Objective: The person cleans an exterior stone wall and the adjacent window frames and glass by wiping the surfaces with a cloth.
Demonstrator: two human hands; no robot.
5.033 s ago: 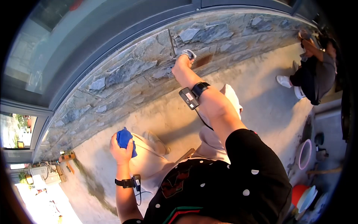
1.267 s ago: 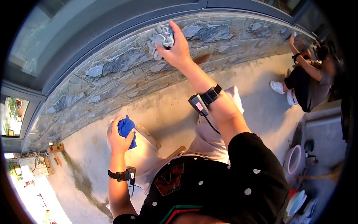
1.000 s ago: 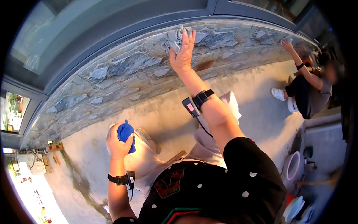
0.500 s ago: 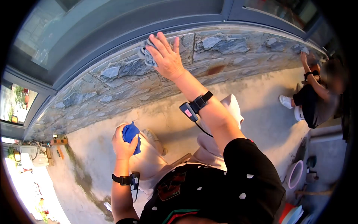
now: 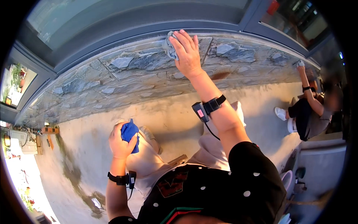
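Right hand (image 5: pixel 189 61): higher than before, spread to press grey cloth (image 5: pixel 171 51) on wall (image 5: pixel 143 62), twelve o'clock.
Left hand (image 5: pixel 118 143): clutching blue cloth (image 5: pixel 129 131), eight o'clock.

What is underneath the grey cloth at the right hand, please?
Around the grey cloth, the rough stone wall can be seen, just below the window frame. Whatever lies directly beneath the cloth is covered, and the right hand hides part of the cloth too.
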